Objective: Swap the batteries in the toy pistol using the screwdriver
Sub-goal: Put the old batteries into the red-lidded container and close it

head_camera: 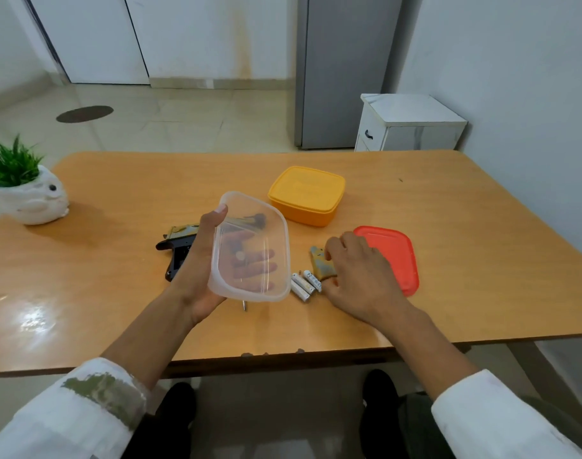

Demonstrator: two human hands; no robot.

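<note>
My left hand point(200, 260) holds a clear plastic container point(249, 246) tilted above the table, fingers showing through its base. Behind it lies the toy pistol point(177, 246), black grip and camouflage body, mostly hidden by the hand and container. Three white batteries point(304, 282) lie side by side on the table. My right hand point(359, 273) rests just right of them, fingers on a small camouflage battery cover point(319, 263). A metal screwdriver tip point(245, 305) pokes out below the container; the rest of the tool is hidden.
A red lid point(399, 256) lies under and right of my right hand. A closed yellow container point(307, 195) stands behind. A white rabbit planter point(27, 197) sits at the far left. The wooden table point(465, 260) front edge is near my body.
</note>
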